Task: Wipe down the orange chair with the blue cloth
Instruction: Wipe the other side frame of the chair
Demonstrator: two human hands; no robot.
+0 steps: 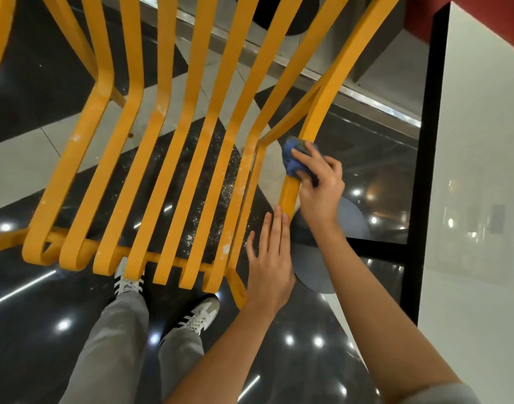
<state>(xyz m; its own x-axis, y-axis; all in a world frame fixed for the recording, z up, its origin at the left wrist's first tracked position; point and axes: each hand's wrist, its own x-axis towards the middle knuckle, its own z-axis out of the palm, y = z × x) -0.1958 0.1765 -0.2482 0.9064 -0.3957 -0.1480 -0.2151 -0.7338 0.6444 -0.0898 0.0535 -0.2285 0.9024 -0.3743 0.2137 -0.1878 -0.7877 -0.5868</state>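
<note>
Cloth [293, 163] bunched in right hand [318, 185] grip around chair [151, 158] rail; left hand [270, 263] flat-fingered, touching rail, likely steadying.

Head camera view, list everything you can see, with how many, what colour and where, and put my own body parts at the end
Chair: one, orange, slatted, fills the upper left and centre; white specks on several slats.
Cloth: one, blue, bunched on the chair's rightmost slat.
Floor: black and pale grey tiles, glossy, with light reflections and white specks under the chair.
Round base: one, grey, on the floor behind the arms.
Panel: one, white with black edge, right side.
Wall: dark red, top right corner.
Shoes: two, white with dark stripes, bottom centre.
Trouser legs: two, grey, bottom left.
Left hand: fingers straight, tips at the rightmost slat.
Right hand: grips the cloth against that slat.
</note>
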